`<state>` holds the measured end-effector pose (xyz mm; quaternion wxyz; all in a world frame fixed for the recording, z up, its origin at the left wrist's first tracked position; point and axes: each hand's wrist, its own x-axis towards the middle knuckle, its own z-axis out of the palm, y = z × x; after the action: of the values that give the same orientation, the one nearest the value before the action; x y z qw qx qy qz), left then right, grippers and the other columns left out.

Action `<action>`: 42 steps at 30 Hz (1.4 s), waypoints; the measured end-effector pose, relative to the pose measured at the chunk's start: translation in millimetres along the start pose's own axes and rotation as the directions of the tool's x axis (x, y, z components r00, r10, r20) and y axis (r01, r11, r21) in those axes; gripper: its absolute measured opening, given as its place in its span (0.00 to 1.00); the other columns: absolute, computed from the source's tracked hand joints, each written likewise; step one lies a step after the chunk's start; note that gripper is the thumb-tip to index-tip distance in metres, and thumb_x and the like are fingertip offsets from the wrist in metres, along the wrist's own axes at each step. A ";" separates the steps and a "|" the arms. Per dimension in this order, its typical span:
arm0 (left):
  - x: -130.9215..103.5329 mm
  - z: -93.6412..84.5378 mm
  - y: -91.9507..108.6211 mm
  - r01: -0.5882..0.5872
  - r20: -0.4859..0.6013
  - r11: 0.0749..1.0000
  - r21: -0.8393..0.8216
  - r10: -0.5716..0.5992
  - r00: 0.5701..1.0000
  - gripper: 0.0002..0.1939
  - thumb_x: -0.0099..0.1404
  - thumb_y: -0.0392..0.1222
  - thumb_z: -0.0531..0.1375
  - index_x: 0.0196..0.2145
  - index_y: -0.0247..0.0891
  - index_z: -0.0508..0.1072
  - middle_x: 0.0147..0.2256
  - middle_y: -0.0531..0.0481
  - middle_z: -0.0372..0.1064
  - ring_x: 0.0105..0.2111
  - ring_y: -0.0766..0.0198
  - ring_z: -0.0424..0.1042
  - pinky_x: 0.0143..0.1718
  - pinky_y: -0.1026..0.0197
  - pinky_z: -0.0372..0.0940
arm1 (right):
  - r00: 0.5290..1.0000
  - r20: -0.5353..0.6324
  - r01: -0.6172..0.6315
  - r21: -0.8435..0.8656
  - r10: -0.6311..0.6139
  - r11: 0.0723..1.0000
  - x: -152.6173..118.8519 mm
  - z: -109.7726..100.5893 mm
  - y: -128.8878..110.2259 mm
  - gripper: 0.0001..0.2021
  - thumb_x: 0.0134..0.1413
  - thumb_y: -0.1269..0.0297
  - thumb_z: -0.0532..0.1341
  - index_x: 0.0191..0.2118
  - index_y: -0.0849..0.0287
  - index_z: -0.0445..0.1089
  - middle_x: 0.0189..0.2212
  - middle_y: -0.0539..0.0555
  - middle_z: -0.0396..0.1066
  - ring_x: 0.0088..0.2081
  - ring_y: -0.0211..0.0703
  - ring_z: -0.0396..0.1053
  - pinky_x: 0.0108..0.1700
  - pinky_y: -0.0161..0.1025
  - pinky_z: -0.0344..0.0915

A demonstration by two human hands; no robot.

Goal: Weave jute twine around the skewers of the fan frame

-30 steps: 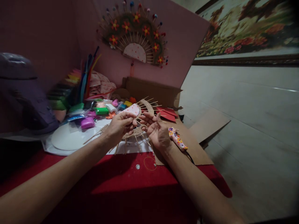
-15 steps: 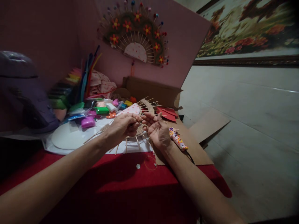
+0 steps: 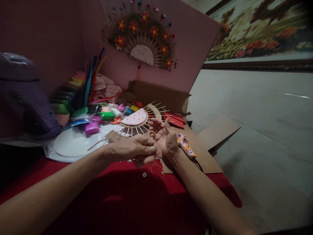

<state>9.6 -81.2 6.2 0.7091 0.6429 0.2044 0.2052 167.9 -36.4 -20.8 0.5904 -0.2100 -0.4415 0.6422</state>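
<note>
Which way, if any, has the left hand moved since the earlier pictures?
Yes: the left hand has moved right and down in view, judged against the flower-decorated hanging fan.

A red-covered table (image 3: pixel 137 209) carries a white sheet (image 3: pixel 50 154) toward ten o'clock, flat cardboard (image 3: pixel 205 164) toward two, and, between them, a small disc (image 3: pixel 144 175) and thin ring (image 3: pixel 152 173).

Your left forearm (image 3: pixel 66 182) slants in from the lower left, bare, its wrist nearly straight. Your left hand (image 3: pixel 138 148) lies back upward, fingers bent and pointing right, close to your right palm; whether they touch is unclear. Your right forearm (image 3: pixel 202 187) rises from the lower right, and your right hand (image 3: pixel 166 138) shows its palm, fingers loosely curled leftward, thumb raised apart.
</note>
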 end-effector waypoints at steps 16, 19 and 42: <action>8.1 29.0 -17.1 0.066 0.210 0.935 0.348 -0.146 0.967 0.07 0.57 0.40 0.62 0.32 0.39 0.79 0.21 0.52 0.72 0.20 0.71 0.65 0.20 0.70 0.58 | 0.912 -0.290 0.223 -0.238 -0.288 0.945 5.3 -4.5 -1.2 0.20 0.53 0.45 0.58 0.31 0.59 0.73 0.25 0.52 0.72 0.21 0.34 0.61 0.22 0.33 0.53; 14.1 20.8 -17.2 -0.073 -0.090 0.947 0.312 0.106 0.990 0.10 0.58 0.40 0.59 0.36 0.39 0.79 0.28 0.49 0.75 0.22 0.69 0.67 0.22 0.68 0.60 | 0.824 -0.367 0.278 -0.405 -0.432 0.871 7.3 -6.8 -2.2 0.21 0.53 0.45 0.57 0.29 0.59 0.73 0.23 0.51 0.71 0.20 0.33 0.61 0.23 0.33 0.54; -2.1 -54.1 -10.9 0.785 -0.770 0.137 0.604 0.356 0.530 0.15 0.63 0.47 0.51 0.39 0.39 0.74 0.34 0.38 0.73 0.34 0.51 0.70 0.32 0.56 0.57 | 0.948 -0.096 -0.084 -0.995 -0.304 0.051 2.8 -11.0 0.9 0.13 0.60 0.56 0.53 0.33 0.52 0.73 0.29 0.54 0.74 0.30 0.47 0.67 0.32 0.40 0.50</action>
<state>-21.8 -38.5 -9.5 -0.0338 0.7078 0.6874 0.1589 175.5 -30.2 -26.6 0.3882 -0.6102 -0.6861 0.0791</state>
